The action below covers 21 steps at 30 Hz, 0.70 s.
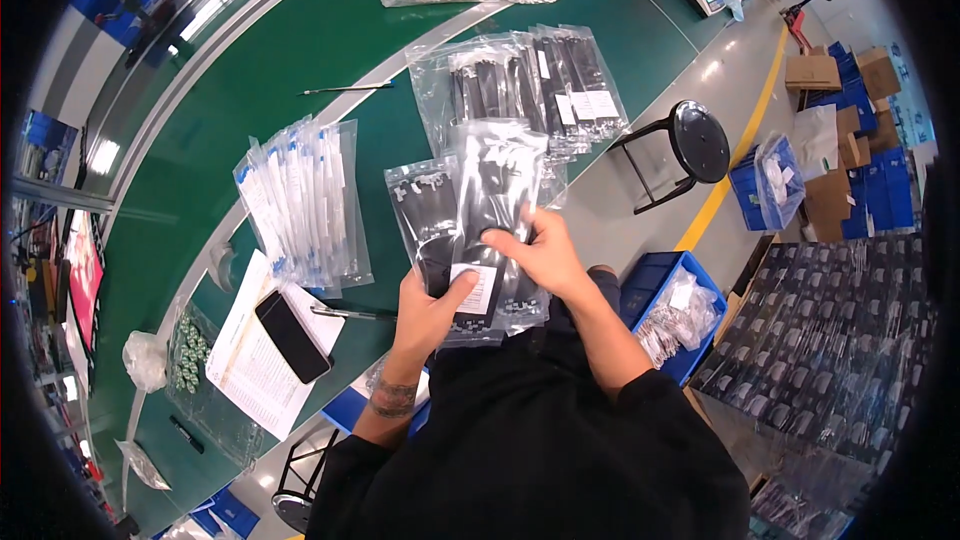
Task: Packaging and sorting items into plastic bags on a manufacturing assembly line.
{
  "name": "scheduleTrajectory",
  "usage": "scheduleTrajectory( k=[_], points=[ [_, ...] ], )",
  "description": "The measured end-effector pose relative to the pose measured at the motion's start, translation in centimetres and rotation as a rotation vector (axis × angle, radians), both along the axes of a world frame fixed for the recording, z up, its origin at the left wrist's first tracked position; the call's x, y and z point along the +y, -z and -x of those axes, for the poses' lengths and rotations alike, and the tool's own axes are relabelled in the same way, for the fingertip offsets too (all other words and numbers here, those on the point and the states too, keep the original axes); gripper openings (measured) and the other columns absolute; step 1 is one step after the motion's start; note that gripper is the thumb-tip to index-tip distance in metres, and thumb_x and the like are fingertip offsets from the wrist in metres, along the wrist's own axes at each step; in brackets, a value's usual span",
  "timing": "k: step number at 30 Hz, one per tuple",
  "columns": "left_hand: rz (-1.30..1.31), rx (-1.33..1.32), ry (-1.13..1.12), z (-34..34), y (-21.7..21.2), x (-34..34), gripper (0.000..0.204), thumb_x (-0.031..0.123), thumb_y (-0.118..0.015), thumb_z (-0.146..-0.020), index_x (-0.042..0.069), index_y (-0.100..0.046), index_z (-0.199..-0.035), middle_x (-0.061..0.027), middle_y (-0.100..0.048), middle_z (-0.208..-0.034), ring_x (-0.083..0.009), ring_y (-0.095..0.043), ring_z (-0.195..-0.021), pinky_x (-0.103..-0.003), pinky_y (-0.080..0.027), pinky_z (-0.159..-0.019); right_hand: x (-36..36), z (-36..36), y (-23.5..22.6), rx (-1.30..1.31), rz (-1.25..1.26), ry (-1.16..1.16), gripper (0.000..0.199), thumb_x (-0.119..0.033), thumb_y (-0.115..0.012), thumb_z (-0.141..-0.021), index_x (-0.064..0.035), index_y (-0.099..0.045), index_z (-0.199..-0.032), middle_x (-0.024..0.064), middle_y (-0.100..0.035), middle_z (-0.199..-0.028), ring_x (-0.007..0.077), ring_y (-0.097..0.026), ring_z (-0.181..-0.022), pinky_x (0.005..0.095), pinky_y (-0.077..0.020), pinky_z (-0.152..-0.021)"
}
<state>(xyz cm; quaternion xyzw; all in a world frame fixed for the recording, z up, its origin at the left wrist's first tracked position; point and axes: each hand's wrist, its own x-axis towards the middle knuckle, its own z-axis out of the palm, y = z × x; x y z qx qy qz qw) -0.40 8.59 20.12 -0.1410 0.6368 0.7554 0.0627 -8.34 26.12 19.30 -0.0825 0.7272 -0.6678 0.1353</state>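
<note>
Green table, hands gripping glossy bag

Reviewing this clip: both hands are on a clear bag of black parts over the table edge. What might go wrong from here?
1. The clear bag of black parts is pinched by the left hand and right hand near its lower end only; it may sag or slip.
2. It hangs over the second bag at the green table's edge; a nudge might knock that one off.
3. The phone lies close by on loose papers.
</note>
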Motion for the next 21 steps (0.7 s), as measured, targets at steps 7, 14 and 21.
scheduleTrajectory(
  k=[7, 14, 21],
  points=[
    [-0.467, -0.048, -0.114, 0.4, -0.2, -1.6, 0.026, 0.011, -0.049, -0.101, -0.007, -0.058, -0.117, -0.0197, -0.067, -0.112, -0.0288, -0.067, -0.103, -0.039, -0.057, -0.082, 3.6, 2.1, 0.5, 0.182, 0.024, 0.164, 0.088, 0.0, -0.07, -0.083, -0.0014, -0.018, -0.154, 0.0157, -0.042, -0.144, 0.02, -0.047, -0.127, 0.0325, -0.0398, -0.104],
    [-0.058, 0.049, -0.134, 0.5, 1.5, -1.4, 0.016, 0.009, -0.056, -0.098, -0.003, -0.06, -0.108, -0.0113, -0.067, -0.095, -0.0198, -0.068, -0.083, -0.031, -0.056, -0.07, 4.4, 1.1, 0.3, 0.204, -0.231, -0.095, 0.057, -0.009, -0.068, -0.088, -0.0007, -0.046, -0.141, 0.0178, -0.047, -0.145, 0.0222, -0.042, -0.135, 0.0326, -0.0343, -0.109],
    [-0.213, 0.032, -0.253, -0.3, 4.1, 1.1, 0.015, 0.004, -0.06, -0.094, -0.003, -0.059, -0.108, -0.0036, -0.059, -0.104, -0.0115, -0.054, -0.094, -0.025, -0.043, -0.084, 0.6, -2.5, 2.3, -0.178, 0.039, -0.254, 0.037, -0.028, -0.06, -0.096, 0.0009, -0.065, -0.119, 0.009, -0.063, -0.084, 0.0109, -0.055, -0.082, 0.0303, -0.0466, -0.074]
  ],
)
